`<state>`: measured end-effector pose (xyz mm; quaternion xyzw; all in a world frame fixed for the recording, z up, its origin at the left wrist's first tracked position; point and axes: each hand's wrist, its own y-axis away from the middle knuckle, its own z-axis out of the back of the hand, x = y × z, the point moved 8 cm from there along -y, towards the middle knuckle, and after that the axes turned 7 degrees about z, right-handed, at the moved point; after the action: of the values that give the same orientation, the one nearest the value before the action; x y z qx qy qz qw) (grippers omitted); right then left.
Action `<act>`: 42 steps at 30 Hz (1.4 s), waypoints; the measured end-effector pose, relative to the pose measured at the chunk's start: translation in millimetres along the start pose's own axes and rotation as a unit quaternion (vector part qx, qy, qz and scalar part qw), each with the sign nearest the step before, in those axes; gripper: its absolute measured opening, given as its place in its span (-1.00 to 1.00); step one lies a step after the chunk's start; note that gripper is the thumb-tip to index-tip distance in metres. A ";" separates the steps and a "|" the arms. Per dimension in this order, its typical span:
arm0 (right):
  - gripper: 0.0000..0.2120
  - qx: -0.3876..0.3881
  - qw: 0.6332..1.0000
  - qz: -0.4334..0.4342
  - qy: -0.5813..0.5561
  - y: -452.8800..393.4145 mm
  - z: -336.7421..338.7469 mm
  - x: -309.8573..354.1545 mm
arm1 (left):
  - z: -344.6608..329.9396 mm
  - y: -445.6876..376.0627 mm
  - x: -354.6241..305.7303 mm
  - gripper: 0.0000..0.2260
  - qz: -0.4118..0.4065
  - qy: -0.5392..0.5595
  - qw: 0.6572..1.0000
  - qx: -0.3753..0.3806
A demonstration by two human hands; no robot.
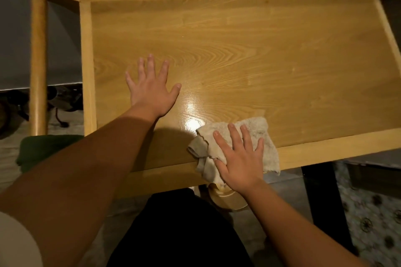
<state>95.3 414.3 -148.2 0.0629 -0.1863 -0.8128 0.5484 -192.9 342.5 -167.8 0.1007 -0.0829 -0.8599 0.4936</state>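
Beige terry cloth [269, 149]: crumpled at the near edge of the glossy light-wood tabletop [238, 50], right of centre, one corner hanging over the edge.
Right hand [240, 158]: yours lies flat on the beige terry cloth, fingers [235, 136] straight and slightly spread, pressing it down.
Left hand [152, 89]: your palm rests flat on the bare wood, left of the cloth and farther off, fingers [149, 65] straight and fanned apart, holding nothing.
Glare: a bright light spot [193, 123] shines on the tabletop just left of the cloth.
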 end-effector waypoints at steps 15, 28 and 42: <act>-0.27 -0.028 0.999 -0.003 -0.017 -7.8 2.1 -4.7 | -19.4 5.8 -126.6 -0.30 -0.064 0.028 0.998 0.008; -0.30 -0.042 0.996 0.045 -0.058 -14.0 3.5 -8.4 | -15.5 3.2 -125.2 -0.29 -0.049 0.020 0.999 -0.005; -0.41 -0.105 0.994 0.021 -0.039 -95.3 35.6 -101.0 | -15.0 1.3 -122.4 -0.36 -0.029 -0.006 0.999 -0.018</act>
<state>41.2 546.3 -161.1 -0.0302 -0.1225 -0.8180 0.5612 -127.8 447.1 -170.7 0.0891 -0.0672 -0.8759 0.4694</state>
